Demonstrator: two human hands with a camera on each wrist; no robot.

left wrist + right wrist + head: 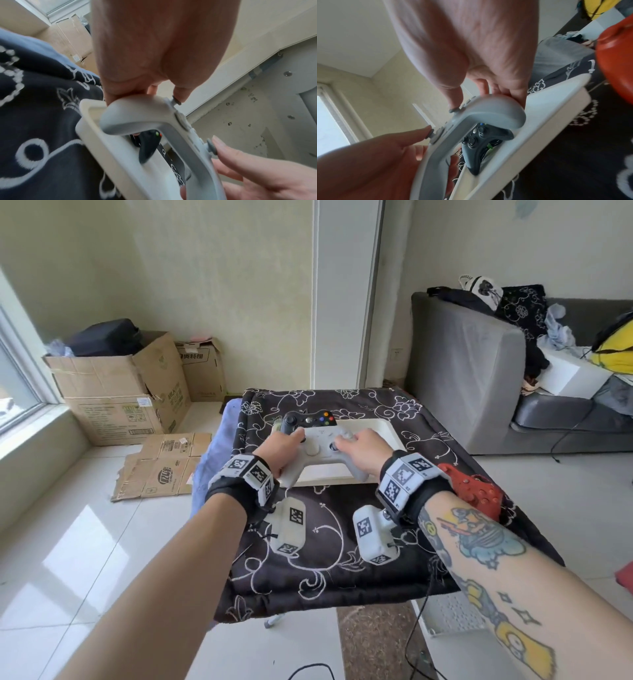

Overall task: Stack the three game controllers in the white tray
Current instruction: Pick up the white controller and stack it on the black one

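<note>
A person's two hands hold a white controller [322,451] above a white tray [387,436] that sits on a table draped in a black cloth with white flower outlines [329,542]. Only the head view takes in the whole setting: a black controller [309,419] lies at the tray's far left corner, a red controller [474,491] rests on the cloth just beside the right wrist, and cardboard boxes [116,392] and a grey sofa [479,371] stand beyond. The wrist views look under the white controller, showing the black one lying inside the tray below it with a gap between them. The red controller is partly covered by the wristband in the head view and is only an orange-red blur at the edge of the right wrist view. Whether the white controller touches the tray's near rim cannot be told. The left hand [286,450] curls round the left handle with its thumb on a stick; the right hand [358,448] wraps the right handle likewise, thumb on the other stick.
</note>
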